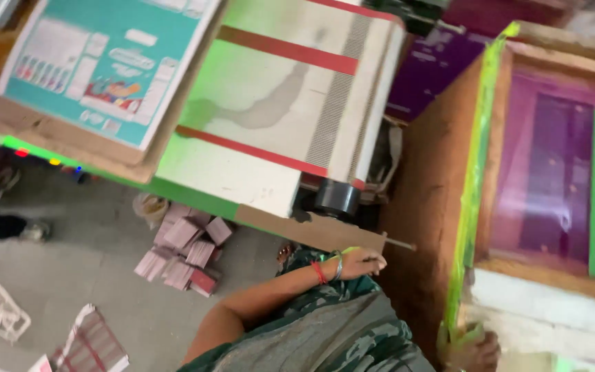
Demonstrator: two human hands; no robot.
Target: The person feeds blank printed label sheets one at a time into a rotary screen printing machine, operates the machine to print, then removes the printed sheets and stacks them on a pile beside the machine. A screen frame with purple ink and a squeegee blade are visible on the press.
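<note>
I see left hand (361, 262) closed around a thin metal rod (399, 243) beside the wooden screen frame (490, 165). Right hand (475, 351) rests at the frame's taped bottom corner; its grip I can't tell.

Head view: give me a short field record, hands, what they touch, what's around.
left hand: closed around the end of a thin metal rod, red thread and bangle on the wrist
right hand: at the lower corner of the wooden screen-printing frame with green tape edging, grip unclear
frame mesh: purple-tinted panel
floor: heap of small pink card stacks
behind: white board with red stripes, black tape roll, teal printed sheet
</note>
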